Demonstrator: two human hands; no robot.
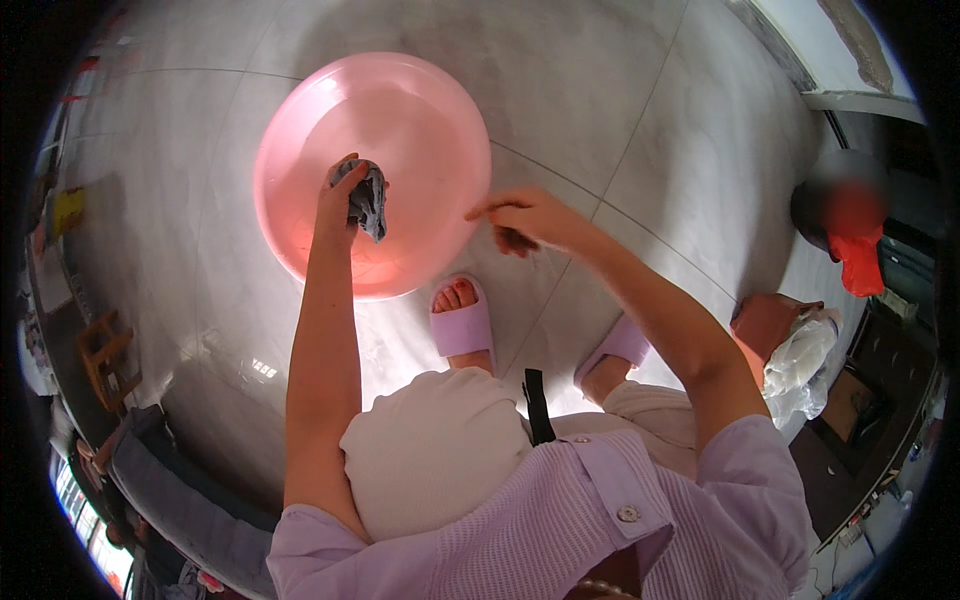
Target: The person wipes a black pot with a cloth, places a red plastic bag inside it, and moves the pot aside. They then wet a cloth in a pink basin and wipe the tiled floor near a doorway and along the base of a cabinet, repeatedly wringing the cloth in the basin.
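A large pink plastic basin (420, 97) stands on the tiled floor before me. Over its left part, my left hand (346, 184) is closed around a bunched grey cloth (369, 201), with one end of it hanging down. Whether the cloth touches the bottom of the basin cannot be told. My right hand (525, 217) is beside the basin's right rim, its fingers apart and loosely bent, holding nothing. The hand is slightly blurred.
My feet in lilac slippers (462, 326) are close to the basin's near rim. At the right are a reddish-brown container (769, 322) and a clear plastic bag (802, 360). A grey cushioned seat (187, 517) is at lower left, a small wooden stool (107, 360) farther left.
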